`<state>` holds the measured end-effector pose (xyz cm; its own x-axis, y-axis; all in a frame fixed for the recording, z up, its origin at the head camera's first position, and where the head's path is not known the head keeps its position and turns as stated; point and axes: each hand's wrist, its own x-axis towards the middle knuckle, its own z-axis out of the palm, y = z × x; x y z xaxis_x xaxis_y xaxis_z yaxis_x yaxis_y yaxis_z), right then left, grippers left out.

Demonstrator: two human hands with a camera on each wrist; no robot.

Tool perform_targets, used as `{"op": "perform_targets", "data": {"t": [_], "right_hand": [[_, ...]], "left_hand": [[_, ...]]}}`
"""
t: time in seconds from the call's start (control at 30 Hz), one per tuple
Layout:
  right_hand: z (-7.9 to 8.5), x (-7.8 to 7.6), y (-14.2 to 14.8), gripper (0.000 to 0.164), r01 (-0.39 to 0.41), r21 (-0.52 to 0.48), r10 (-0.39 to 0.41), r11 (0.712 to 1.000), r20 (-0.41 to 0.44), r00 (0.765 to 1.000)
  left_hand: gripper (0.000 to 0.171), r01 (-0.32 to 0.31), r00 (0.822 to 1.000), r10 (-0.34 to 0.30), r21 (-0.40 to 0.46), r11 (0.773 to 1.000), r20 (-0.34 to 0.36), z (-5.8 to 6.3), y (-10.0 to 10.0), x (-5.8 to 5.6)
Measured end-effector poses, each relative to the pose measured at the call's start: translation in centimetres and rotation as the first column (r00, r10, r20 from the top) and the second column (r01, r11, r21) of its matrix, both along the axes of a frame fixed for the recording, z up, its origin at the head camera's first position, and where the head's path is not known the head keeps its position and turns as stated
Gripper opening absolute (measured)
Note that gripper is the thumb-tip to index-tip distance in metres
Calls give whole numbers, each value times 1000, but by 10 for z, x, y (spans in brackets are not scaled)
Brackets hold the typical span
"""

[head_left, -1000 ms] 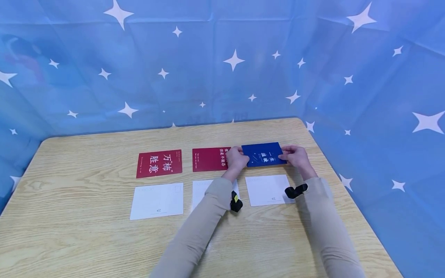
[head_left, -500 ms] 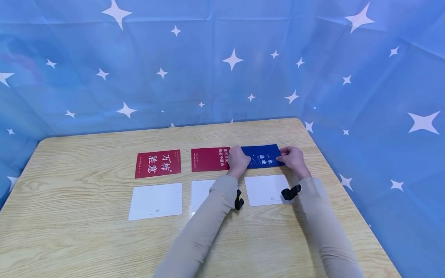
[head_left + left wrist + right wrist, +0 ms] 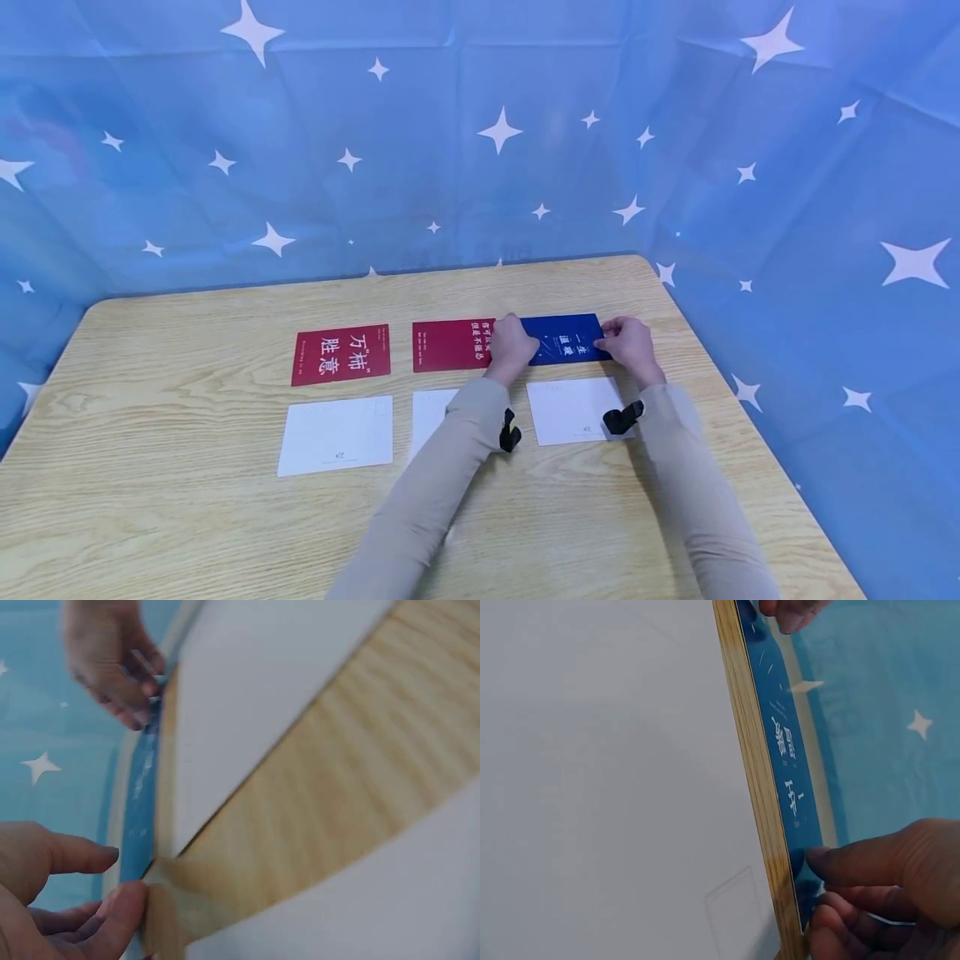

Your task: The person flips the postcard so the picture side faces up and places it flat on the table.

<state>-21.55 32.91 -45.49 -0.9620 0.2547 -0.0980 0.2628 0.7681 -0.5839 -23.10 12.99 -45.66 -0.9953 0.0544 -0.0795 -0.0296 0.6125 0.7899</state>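
Observation:
A blue postcard (image 3: 564, 329) with white lettering lies at the right of the back row, flat or nearly flat on the table. My left hand (image 3: 512, 346) holds its left end, thumb over the card. At the opposite end my right hand (image 3: 632, 343) pinches the edge, its thumb on the printed face in the right wrist view, where the postcard (image 3: 776, 742) runs between both hands. Just left of my left hand is a red postcard (image 3: 450, 344), its right end partly covered by that hand. A white postcard (image 3: 572, 408) lies in front of the blue one.
Another red postcard (image 3: 341, 355) lies farther left, with a white postcard (image 3: 337, 435) before it. My left forearm partly hides the middle white postcard (image 3: 432, 408). The wooden table (image 3: 187, 500) ends at a blue star-patterned cloth (image 3: 420, 108) behind and to the right.
The blue postcard has come down slightly toward the table and shifted a little left, with both hands following it. My left hand now covers more of its left end. The other postcards stay put.

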Motion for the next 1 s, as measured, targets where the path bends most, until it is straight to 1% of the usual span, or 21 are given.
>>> {"op": "perform_targets", "data": {"t": [0.07, 0.13, 0.2, 0.3, 0.37, 0.43, 0.5, 0.67, 0.73, 0.87, 1.0], "right_hand": [[1, 2, -3, 32, 2, -16, -3, 1000, -26, 1000], [2, 4, -6, 32, -1, -28, -1, 1000, -69, 998], [4, 5, -9, 31, -11, -34, 6, 999, -121, 993], [10, 8, -15, 28, -45, -37, 37, 998, -202, 979], [14, 11, -21, 27, -69, -49, 56, 996, -233, 971], [19, 14, -28, 26, -89, -65, 70, 994, -251, 965], [22, 17, -35, 26, -112, -87, 85, 990, -264, 961], [27, 23, -56, 26, -174, -110, 136, 978, -293, 947], [29, 24, -66, 26, -204, -115, 163, 972, -296, 941], [32, 26, -84, 25, -261, -108, 216, 959, -318, 923], [34, 26, -99, 25, -303, -109, 252, 947, -334, 908]], "left_hand": [[20, 9, 1000, -10, 54, 999, 12, 2, -8, -1], [21, 23, 999, -26, 103, 994, 26, 5, -17, -2], [24, 38, 999, -43, 130, 991, 31, 8, -27, -4], [26, 69, 996, -77, 165, 984, 43, 13, -42, -5], [26, 86, 995, -93, 180, 980, 31, 16, -53, -6], [26, 104, 994, -109, 198, 975, 17, 19, -65, -5], [26, 106, 994, -109, 202, 974, 6, 22, -77, -4], [26, 102, 995, -100, 191, 976, -22, 32, -108, 4], [26, 111, 993, -104, 186, 976, -46, 35, -122, 7], [25, 121, 991, -108, 185, 975, -77, 37, -146, 13], [26, 115, 992, -101, 201, 973, -79, 37, -168, 21]]}}
